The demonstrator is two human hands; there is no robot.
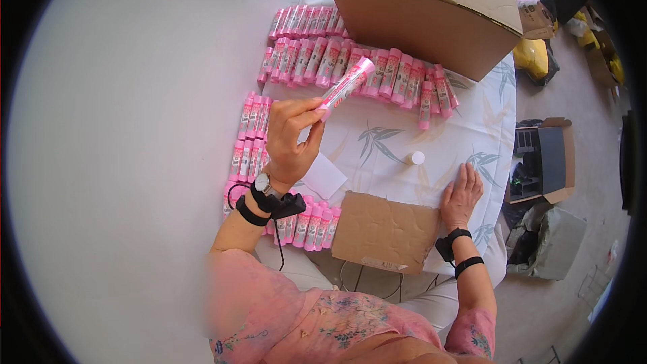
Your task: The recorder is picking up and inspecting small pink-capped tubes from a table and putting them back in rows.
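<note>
My left hand (294, 136) pinches the lower end of a pink-capped tube (346, 87), shaped like a glue stick and printed with a pink and grey label. It is tilted up and to the right, above the patterned white tablecloth (350, 141). Flat on the cloth at the right edge lies my right hand (463, 195), fingers stretched out and nothing in it. Between the hands stands a small white cylinder (416, 158), its round top showing. A white sheet of paper (325, 176) rests beside my left wrist.
Rows of similar pink tubes (313, 61) line the far and left sides of the table. A large cardboard box (418, 20) stands at the back. A flat cardboard piece (384, 232) lies at the near edge. On the floor at right is an open box (559, 162).
</note>
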